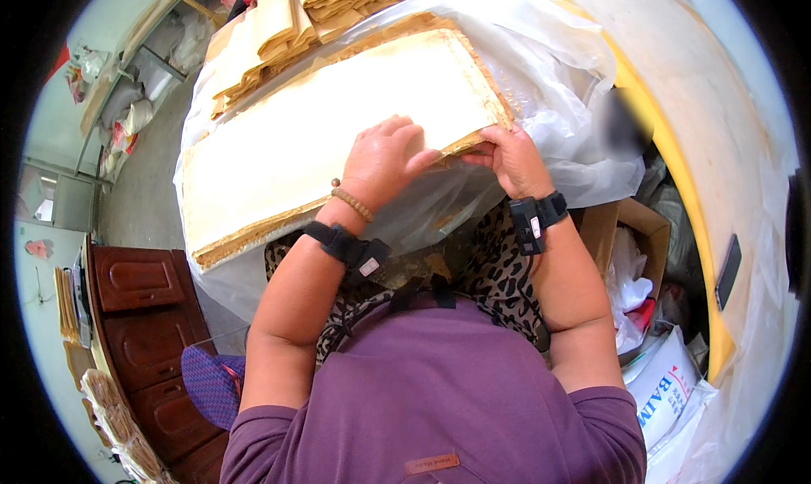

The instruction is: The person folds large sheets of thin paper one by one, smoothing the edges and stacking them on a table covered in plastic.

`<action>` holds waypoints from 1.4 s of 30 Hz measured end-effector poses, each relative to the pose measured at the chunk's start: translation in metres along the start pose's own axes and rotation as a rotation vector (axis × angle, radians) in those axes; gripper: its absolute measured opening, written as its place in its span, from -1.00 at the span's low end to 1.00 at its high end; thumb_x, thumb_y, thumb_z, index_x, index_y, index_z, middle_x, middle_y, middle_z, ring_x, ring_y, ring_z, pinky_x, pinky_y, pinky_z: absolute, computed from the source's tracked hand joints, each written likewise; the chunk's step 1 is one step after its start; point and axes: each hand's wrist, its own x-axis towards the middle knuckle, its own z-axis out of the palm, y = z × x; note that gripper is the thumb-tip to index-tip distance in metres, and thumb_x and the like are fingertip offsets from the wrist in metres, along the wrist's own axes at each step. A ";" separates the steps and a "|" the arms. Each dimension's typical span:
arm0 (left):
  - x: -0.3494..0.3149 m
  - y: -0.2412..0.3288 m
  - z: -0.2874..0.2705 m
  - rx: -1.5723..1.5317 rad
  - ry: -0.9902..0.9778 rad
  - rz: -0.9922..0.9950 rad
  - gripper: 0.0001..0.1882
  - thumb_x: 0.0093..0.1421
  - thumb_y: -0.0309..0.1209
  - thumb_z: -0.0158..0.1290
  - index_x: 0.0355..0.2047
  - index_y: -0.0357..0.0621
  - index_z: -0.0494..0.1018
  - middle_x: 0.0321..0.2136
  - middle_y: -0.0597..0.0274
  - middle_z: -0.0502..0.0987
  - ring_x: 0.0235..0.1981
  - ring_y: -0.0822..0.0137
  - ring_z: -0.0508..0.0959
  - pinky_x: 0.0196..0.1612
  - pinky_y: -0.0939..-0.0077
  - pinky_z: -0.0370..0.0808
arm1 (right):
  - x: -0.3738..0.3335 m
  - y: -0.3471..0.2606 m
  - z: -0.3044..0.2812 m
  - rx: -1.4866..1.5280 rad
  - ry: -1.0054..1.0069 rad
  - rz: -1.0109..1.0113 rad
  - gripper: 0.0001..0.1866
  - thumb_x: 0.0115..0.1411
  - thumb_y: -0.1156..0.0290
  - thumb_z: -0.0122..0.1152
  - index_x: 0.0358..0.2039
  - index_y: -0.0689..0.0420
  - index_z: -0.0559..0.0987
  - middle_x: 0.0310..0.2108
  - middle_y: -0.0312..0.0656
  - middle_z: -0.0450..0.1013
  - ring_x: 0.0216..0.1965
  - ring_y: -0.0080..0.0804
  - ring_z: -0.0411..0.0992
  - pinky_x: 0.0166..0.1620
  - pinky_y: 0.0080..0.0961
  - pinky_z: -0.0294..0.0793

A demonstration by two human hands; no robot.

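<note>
A thick stack of large cream sheets (329,125) with rough brownish edges lies in front of me, its upper face glaring white. My left hand (384,159) rests on top near the close edge, fingers slightly bent and thumb stretched toward the right. At the near right corner, my right hand (514,161) pinches the sheet edge between thumb and fingers. How many layers it grips cannot be made out. Both wrists wear dark straps with small devices, and a beaded bracelet (351,203) circles the left one.
Folded brown sheets (279,28) are piled behind the stack. Clear plastic sheeting (557,78) covers the work surface. To the right are an open cardboard box (646,231), white bags (667,391) and a phone (727,273) by a yellow edge. A dark red wooden cabinet (139,281) stands left.
</note>
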 end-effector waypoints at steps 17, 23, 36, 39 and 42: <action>0.043 -0.004 -0.038 0.089 0.491 -0.316 -0.76 0.34 -0.29 0.01 -0.42 -0.12 0.53 -0.57 0.08 0.62 -0.50 0.19 0.66 -0.43 0.41 0.59 | 0.009 0.024 0.010 -0.133 0.403 0.075 -0.67 0.22 0.35 0.34 -0.05 0.17 0.54 -0.23 -0.23 0.59 -0.35 -0.43 0.58 -0.44 -0.52 0.62; -0.043 -0.067 -0.087 -1.131 0.976 -0.785 -0.70 0.39 -0.33 -0.02 -0.05 -0.34 0.46 -0.24 0.08 0.64 -0.34 0.27 0.68 -0.35 0.49 0.64 | 0.005 0.018 0.009 -0.160 0.355 0.037 -0.56 0.20 0.31 0.36 0.04 0.18 0.49 -0.17 -0.24 0.57 -0.26 -0.46 0.56 -0.36 -0.51 0.63; -0.182 -0.138 -0.088 -0.800 0.728 -1.160 -0.74 0.34 -0.32 0.06 -0.33 -0.34 0.47 -0.52 0.09 0.61 -0.65 0.34 0.58 -0.64 0.52 0.49 | 0.015 0.012 0.137 -0.745 -0.007 -0.183 -0.54 0.26 0.12 0.29 -0.10 0.32 0.60 -0.23 -0.09 0.58 -0.29 -0.50 0.54 -0.23 -0.55 0.54; -0.181 -0.141 -0.091 -0.637 0.584 -1.221 -0.73 0.33 -0.30 0.08 -0.36 -0.30 0.47 -0.56 0.10 0.60 -0.72 0.40 0.54 -0.67 0.60 0.44 | 0.040 0.041 0.178 -0.808 -0.133 0.095 -0.50 0.25 0.02 0.27 -0.16 0.30 0.61 -0.36 -0.13 0.58 -0.43 -0.53 0.53 -0.31 -0.57 0.53; -0.188 -0.138 -0.102 -0.575 0.519 -1.234 -0.66 0.24 -0.27 0.19 -0.35 -0.39 0.46 -0.57 -0.02 0.62 -0.64 0.21 0.63 -0.55 0.35 0.57 | 0.056 0.047 0.203 -0.960 -0.163 0.310 -0.47 0.21 -0.03 0.28 -0.24 0.30 0.62 -0.50 -0.18 0.56 -0.53 -0.52 0.51 -0.40 -0.58 0.51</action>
